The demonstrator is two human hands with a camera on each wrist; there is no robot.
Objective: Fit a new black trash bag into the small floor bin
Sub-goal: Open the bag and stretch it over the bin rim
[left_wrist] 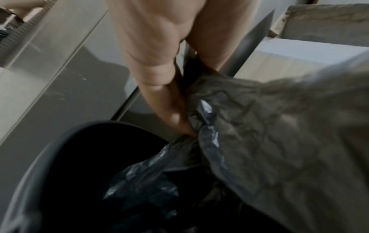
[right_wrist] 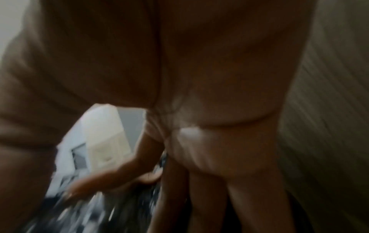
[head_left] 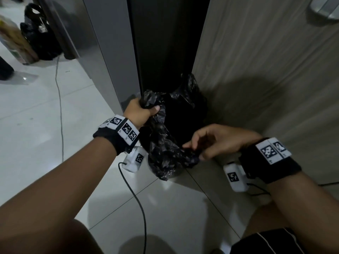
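Black trash bag [head_left: 165,143] is lying crumpled over the floor bin [left_wrist: 60,157] beside the wooden door [head_left: 266,70]; left hand [head_left: 141,110] is gripping its far edge, right hand [head_left: 216,140] pinching its near edge.

One bin [left_wrist: 40,165]. One black bag [head_left: 165,147] at the bin; a second black bag [head_left: 39,35] stands far left. Two hands: left [head_left: 140,111], right [head_left: 220,140]. Two wristbands. One floor cable [head_left: 59,107].

crinkled glossy plastic bag [head_left: 165,143] (black), wood-grain door [head_left: 266,70]
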